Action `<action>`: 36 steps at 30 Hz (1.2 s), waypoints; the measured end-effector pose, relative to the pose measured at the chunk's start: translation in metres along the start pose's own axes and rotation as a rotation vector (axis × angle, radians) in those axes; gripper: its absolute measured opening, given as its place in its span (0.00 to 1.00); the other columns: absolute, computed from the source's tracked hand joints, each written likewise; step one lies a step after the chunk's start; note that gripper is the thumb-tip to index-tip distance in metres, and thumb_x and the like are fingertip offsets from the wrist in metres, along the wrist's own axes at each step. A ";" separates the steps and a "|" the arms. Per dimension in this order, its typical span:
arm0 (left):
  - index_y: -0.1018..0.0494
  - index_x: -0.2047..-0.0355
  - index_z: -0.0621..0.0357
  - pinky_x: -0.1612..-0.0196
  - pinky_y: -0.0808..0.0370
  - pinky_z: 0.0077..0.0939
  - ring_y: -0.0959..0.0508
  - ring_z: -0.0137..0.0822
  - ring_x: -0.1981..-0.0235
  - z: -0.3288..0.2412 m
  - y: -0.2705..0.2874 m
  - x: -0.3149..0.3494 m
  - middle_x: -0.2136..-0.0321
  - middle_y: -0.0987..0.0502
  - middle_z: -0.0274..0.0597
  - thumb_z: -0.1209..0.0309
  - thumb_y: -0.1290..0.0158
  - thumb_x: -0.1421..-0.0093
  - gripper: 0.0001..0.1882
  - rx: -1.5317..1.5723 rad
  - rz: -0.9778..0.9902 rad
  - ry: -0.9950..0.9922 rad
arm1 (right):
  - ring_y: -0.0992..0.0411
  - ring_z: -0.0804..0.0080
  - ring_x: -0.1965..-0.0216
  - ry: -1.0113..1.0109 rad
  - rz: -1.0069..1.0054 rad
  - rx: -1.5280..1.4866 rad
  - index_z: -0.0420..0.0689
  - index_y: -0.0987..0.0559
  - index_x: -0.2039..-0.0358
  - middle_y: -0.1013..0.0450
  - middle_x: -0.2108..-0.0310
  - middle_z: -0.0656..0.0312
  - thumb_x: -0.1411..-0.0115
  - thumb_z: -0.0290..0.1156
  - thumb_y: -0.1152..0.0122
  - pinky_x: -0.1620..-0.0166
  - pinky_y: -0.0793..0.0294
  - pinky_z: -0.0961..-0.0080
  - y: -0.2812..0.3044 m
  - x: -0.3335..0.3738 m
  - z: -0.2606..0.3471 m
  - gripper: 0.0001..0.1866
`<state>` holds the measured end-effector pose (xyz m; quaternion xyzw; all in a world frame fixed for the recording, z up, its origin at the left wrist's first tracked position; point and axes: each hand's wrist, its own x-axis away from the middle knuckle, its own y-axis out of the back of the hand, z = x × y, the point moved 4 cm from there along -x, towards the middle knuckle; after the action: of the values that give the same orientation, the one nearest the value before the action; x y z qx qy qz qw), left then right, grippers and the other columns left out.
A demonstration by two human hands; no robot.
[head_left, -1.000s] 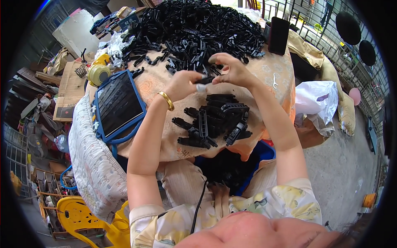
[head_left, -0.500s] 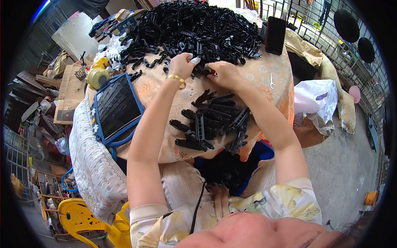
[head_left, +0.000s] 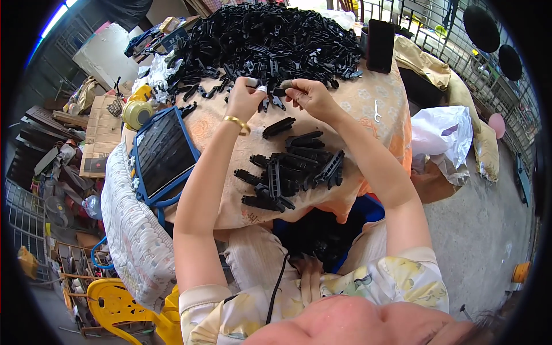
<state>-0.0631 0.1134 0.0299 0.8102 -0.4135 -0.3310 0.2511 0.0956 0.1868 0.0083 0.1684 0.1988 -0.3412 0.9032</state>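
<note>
My right hand (head_left: 313,99) pinches a small black plastic part (head_left: 280,91) between thumb and fingers, at the near edge of a large heap of black plastic parts (head_left: 270,40). Close beside it, my left hand (head_left: 244,100) has its fingers bent together, with white covers on the fingertips; whatever it grips is hidden. Nearer to me on the patterned orange cloth (head_left: 218,195) lies a smaller pile of longer black pieces (head_left: 296,167). One long black piece (head_left: 278,127) rests alone between that pile and my hands.
A blue-framed dark panel (head_left: 167,155) leans at the table's left side. A phone (head_left: 380,46) stands upright at the far right, and a white hook-shaped item (head_left: 377,110) lies on the cloth. Below the near edge sits a blue bin (head_left: 374,210) holding black pieces. A yellow chair (head_left: 115,302) is lower left.
My left hand has shifted slightly left and nearer, and my right hand has lifted a little, showing the small black part. The blurred long black piece by the pile now lies still, apart from it.
</note>
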 end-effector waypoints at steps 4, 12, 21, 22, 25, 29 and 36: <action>0.44 0.47 0.65 0.77 0.23 0.22 0.25 0.31 0.80 -0.012 0.006 0.040 0.74 0.29 0.42 0.74 0.46 0.46 0.28 0.818 0.190 0.225 | 0.31 0.84 0.73 -0.025 -0.022 -0.109 0.36 0.24 0.63 0.25 0.73 0.64 0.44 0.24 0.44 0.69 0.30 0.86 0.001 0.005 0.007 0.08; 0.32 0.68 0.66 0.71 0.22 0.24 0.22 0.36 0.74 0.016 -0.001 0.045 0.75 0.25 0.43 0.67 0.46 0.44 0.13 0.991 0.077 0.416 | 0.30 0.81 0.76 0.163 -0.073 0.098 0.36 0.23 0.68 0.26 0.77 0.62 0.46 0.25 0.41 0.72 0.30 0.83 -0.015 0.011 0.024 0.07; 0.31 0.64 0.71 0.66 0.21 0.25 0.21 0.37 0.69 -0.005 -0.005 0.055 0.71 0.24 0.46 0.64 0.51 0.40 0.17 1.014 0.203 0.329 | 0.28 0.64 0.76 0.349 -0.036 0.403 0.39 0.23 0.69 0.28 0.76 0.53 0.49 0.26 0.40 0.72 0.30 0.76 -0.022 0.015 0.031 0.07; 0.31 0.62 0.71 0.64 0.22 0.24 0.21 0.37 0.68 -0.008 -0.006 0.055 0.70 0.24 0.45 0.66 0.50 0.40 0.16 1.011 0.246 0.271 | 0.29 0.70 0.77 0.363 -0.060 0.415 0.38 0.23 0.68 0.27 0.77 0.55 0.48 0.26 0.40 0.73 0.31 0.78 -0.021 0.015 0.030 0.07; 0.30 0.59 0.70 0.63 0.24 0.20 0.23 0.30 0.70 -0.004 -0.003 0.055 0.69 0.24 0.42 0.73 0.47 0.45 0.15 0.856 0.242 0.125 | 0.28 0.68 0.77 0.374 -0.036 0.466 0.37 0.24 0.69 0.28 0.77 0.55 0.48 0.26 0.40 0.72 0.31 0.77 -0.022 0.016 0.030 0.07; 0.29 0.59 0.70 0.64 0.26 0.16 0.25 0.24 0.71 -0.008 0.006 0.056 0.69 0.24 0.40 0.77 0.45 0.48 0.15 0.765 0.244 -0.011 | 0.29 0.59 0.76 0.423 -0.049 0.460 0.41 0.24 0.72 0.29 0.78 0.53 0.48 0.28 0.42 0.73 0.30 0.71 -0.026 0.019 0.039 0.05; 0.30 0.58 0.68 0.65 0.27 0.15 0.25 0.23 0.69 -0.011 0.009 0.055 0.71 0.23 0.37 0.77 0.45 0.47 0.15 0.676 0.230 -0.046 | 0.29 0.66 0.73 0.432 -0.097 0.458 0.38 0.25 0.63 0.29 0.73 0.59 0.50 0.32 0.37 0.68 0.30 0.76 -0.017 0.018 0.053 0.15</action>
<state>-0.0352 0.0644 0.0251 0.7878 -0.5938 -0.1633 -0.0051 0.1091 0.1422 0.0426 0.4264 0.3119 -0.3759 0.7614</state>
